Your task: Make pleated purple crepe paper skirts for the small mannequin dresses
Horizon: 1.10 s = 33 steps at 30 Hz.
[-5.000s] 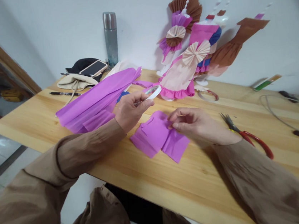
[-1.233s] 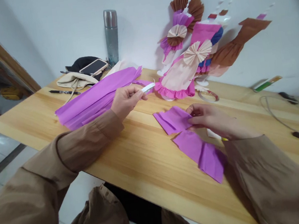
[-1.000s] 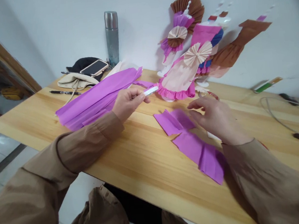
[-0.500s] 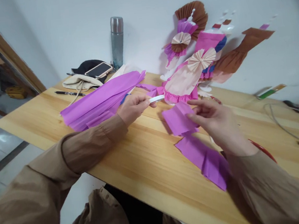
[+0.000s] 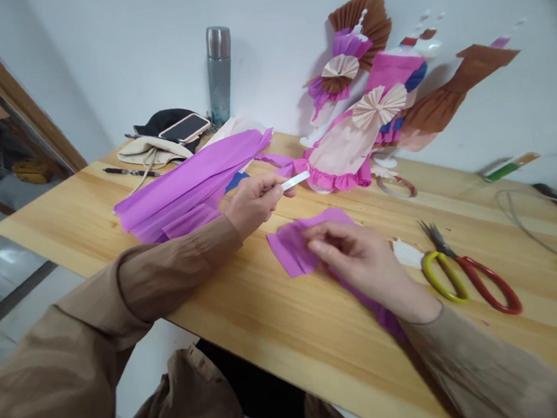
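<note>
My left hand (image 5: 257,201) is closed round a thin white ring, seen edge-on, that looks like a roll of tape (image 5: 296,181). It is held above the table, in front of the pink ruffled paper piece. My right hand (image 5: 359,257) is lower and to the right, thumb and fingers drawn together at a piece of purple crepe paper (image 5: 288,251). The exact contact is partly hidden by the fingers. Another purple strip (image 5: 389,324) lies under my right wrist. Right of that hand are scissors (image 5: 446,264) with one yellow and one red handle.
A folded stack of purple crepe paper (image 5: 189,182) lies at the left, near a pen (image 5: 131,172), a phone (image 5: 185,128) and a flask (image 5: 220,75). Paper fans and dress shapes (image 5: 380,107) lean on the wall. A cable (image 5: 527,234) runs along the right side.
My right hand has moved left and toward me with the purple paper, uncovering the scissors. My left hand has stayed nearly in place, and the white ring has tilted slightly.
</note>
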Tool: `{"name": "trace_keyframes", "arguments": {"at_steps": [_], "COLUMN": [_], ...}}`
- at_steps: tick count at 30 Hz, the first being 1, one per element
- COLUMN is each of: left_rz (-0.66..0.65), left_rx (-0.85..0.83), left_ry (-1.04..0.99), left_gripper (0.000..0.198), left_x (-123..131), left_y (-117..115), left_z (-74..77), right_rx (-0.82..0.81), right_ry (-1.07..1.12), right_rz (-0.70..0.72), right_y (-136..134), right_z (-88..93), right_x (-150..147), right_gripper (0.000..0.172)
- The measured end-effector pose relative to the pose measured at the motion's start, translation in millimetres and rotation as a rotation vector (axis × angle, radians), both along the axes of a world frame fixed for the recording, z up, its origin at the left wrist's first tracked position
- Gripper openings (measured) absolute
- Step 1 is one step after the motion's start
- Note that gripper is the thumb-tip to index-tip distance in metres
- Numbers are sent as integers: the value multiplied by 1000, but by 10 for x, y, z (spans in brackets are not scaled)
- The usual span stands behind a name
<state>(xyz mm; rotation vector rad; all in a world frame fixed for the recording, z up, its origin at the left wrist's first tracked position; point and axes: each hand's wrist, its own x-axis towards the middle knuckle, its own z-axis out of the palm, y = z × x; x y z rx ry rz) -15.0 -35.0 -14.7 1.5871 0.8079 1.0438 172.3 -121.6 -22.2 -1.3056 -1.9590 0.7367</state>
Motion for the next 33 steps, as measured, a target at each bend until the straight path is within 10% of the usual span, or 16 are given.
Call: {"name": "trace_keyframes", "arguments": {"at_steps": [14,25,33], "left_rz": [60,26,0], "left_rx": [331,209,159], "left_ry": [96,65,3], "left_gripper": [20,15,14], "left_x": [-30,-60,-67], "left_y": [68,105,46], "left_z": [-53,50,75], "right_rx": [293,-1,219], "right_ry": [-568,640,622], "right_rz": [155,30,-204], "right_y": [482,396,242], "right_z": [-222,341,743], "right_x": [-307,51,252], "right_gripper": [16,14,17]}}
